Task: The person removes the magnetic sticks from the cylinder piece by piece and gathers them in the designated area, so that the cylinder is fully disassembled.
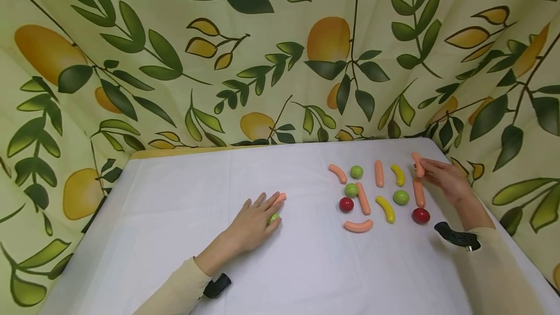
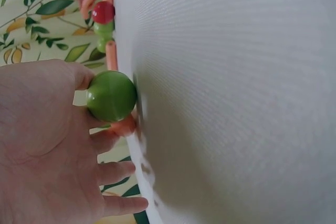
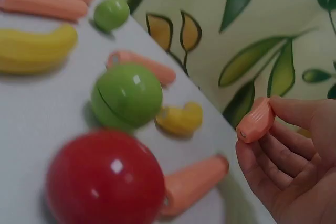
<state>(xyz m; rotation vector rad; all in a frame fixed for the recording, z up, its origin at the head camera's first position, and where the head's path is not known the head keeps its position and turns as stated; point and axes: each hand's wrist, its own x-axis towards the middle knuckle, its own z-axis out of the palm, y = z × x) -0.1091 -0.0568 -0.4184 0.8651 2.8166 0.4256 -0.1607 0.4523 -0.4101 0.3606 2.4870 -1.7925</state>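
My right hand point(image 1: 450, 181) pinches a pink-orange toy sausage point(image 1: 417, 163) between thumb and fingers. It is held up at the right of the table, beyond a straight sausage point(image 1: 419, 193); the right wrist view shows the held sausage point(image 3: 256, 120) clear of the tabletop. Left of centre, my left hand point(image 1: 249, 225) is low over the table with straight, spread fingers. A green ball-like toy point(image 2: 111, 96) rests on the table by its thumb and index finger. Another pink-orange sausage point(image 1: 281, 198) lies by its fingers, partly hidden by them.
Between the hands, at the right, lie several toy pieces on the white tabletop point(image 1: 183, 188): yellow bananas point(image 1: 385, 209), green balls point(image 1: 400, 197), red balls point(image 1: 346, 204) and sausages point(image 1: 358, 226). A leaf-patterned curtain point(image 1: 271, 77) hangs behind the table and along its sides.
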